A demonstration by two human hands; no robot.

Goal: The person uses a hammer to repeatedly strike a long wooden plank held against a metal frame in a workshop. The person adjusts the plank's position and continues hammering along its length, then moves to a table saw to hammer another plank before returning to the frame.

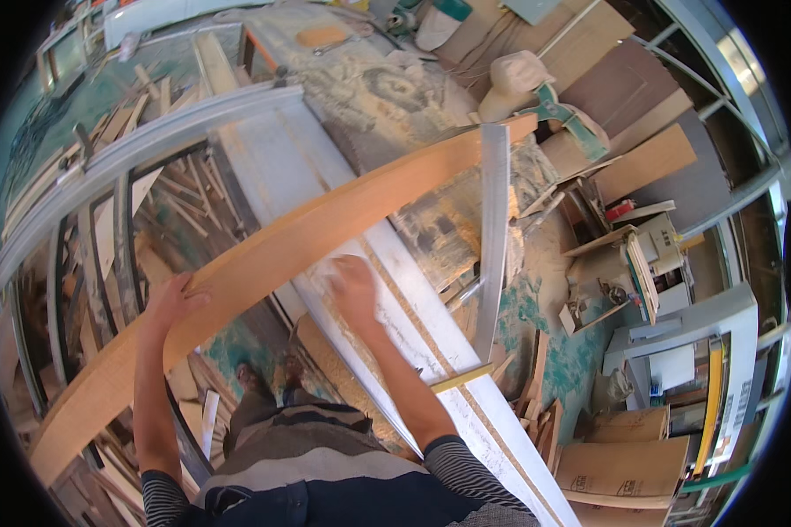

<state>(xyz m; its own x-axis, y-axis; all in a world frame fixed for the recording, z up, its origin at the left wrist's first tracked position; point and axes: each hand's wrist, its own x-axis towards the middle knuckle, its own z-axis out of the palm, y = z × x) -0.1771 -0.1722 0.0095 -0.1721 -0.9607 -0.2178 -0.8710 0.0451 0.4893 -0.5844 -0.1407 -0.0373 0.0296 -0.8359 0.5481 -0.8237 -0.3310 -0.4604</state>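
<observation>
A long orange-brown wooden board (299, 230) runs from the lower left to the upper right across a pale metal sliding table (413, 303). My left hand (177, 303) is closed on the board's left part, its fingers lying over the wood. Just off the board's near edge, my right hand (353, 285) hovers above or rests on the sliding table. Motion smears its fingers, and I cannot make out anything in it. The board's far end reaches a grey metal bar (493, 237) that stands out across the sawdust-covered machine top (448, 224).
A metal rail frame (149, 132) extends left, with wood offcuts (180, 206) heaped beneath it. A small yellow strip (461, 378) crosses the sliding table. Cardboard boxes (624, 465) and a grey frame-shaped piece (677, 325) stand right. Sheet panels (615, 79) lean at the back.
</observation>
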